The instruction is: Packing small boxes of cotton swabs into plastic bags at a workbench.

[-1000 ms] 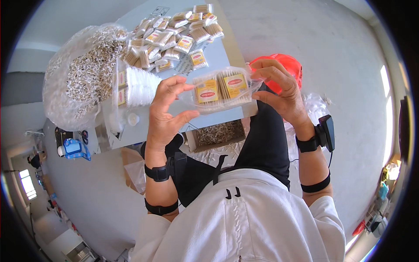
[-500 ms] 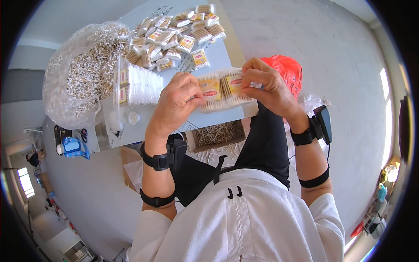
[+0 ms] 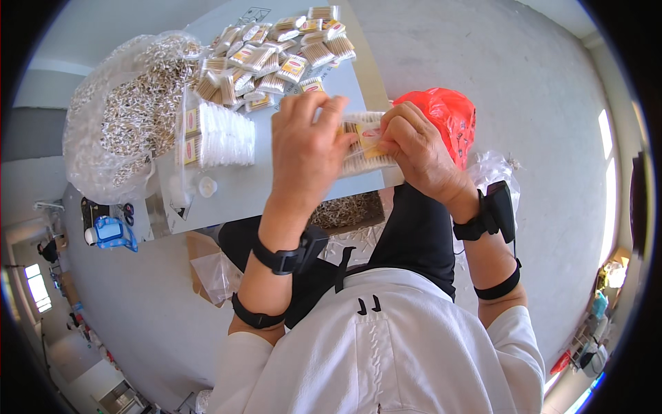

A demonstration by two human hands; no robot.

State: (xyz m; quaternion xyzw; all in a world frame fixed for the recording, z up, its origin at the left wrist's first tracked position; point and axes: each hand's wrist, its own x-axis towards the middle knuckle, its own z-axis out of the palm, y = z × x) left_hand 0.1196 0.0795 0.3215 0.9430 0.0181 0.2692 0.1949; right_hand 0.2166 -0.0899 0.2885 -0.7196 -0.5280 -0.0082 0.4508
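Handling swab bag | right hand pinching its edge | left hand against it, grip unclear | advisable: light, even tension

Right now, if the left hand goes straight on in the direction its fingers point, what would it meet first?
Probably the yellow-labelled swab packet lying just beyond the left hand; depth is unclear, so it could pass above it.
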